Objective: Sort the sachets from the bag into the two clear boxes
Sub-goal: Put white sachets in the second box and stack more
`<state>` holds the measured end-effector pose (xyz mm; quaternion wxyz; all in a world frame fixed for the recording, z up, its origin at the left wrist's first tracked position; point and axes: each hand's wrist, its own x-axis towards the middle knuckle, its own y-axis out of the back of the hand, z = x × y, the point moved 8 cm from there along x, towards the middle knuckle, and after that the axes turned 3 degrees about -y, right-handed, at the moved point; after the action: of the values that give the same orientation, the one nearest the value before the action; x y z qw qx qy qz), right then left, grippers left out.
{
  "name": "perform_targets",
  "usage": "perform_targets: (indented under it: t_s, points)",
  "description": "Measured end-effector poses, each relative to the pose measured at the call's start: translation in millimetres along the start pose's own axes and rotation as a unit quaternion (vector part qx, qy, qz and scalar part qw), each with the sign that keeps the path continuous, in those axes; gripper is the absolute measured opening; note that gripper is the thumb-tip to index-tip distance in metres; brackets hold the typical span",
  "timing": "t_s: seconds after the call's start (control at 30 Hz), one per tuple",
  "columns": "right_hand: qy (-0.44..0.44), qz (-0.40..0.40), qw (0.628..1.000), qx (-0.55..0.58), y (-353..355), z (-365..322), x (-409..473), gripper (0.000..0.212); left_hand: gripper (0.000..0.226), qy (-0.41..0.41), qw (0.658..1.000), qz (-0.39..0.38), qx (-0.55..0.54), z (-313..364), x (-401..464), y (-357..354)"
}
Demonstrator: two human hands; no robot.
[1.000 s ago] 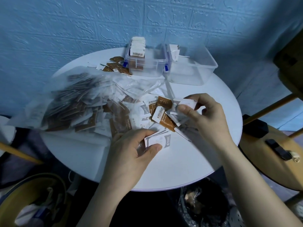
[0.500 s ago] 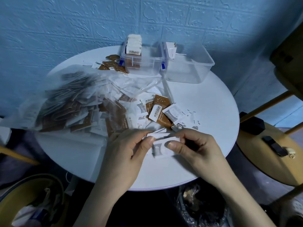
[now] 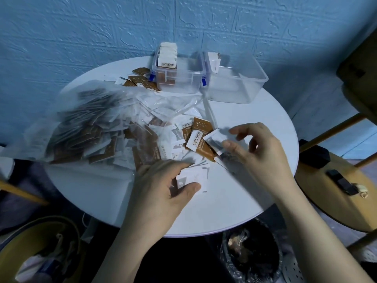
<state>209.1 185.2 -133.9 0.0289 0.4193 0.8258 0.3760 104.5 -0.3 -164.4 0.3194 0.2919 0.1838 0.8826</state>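
Gathering: the left hand (image 3: 163,190) pinches a small stack of white sachets (image 3: 192,177) between thumb and fingers, at the near side of the bag's (image 3: 85,123) mouth.
Reaching: the right hand (image 3: 257,144) hovers over another white sachet (image 3: 215,139) just right of the bag — fingers loosely curled, touching its edge; no firm pinch shows.
Next move: likely pinch that sachet, add it to the stack, then carry the lot to the right box (image 3: 236,80) beyond the bag — the left box (image 3: 179,78) holds brown-and-white ones.
Surface: round white table (image 3: 255,186) under the bag.
Room: blue textured wall (image 3: 81,37) behind the bag.
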Motion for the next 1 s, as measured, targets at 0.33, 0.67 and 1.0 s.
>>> perform_targets:
  t_s: [0.33,0.67,1.0]
  points:
    - [0.004,-0.036,0.998,-0.054,-15,7,7,0.024,0.04,0.001,0.999,0.022,0.044,9,0,4]
    - [0.0,-0.135,0.962,0.235,-3,-5,-35,0.011,0.044,-0.017,0.999,-0.001,0.037,7,2,0]
    - [0.004,-0.144,0.981,0.13,-22,-5,-55,0.025,0.054,-0.089,0.995,0.003,0.05,17,0,2]
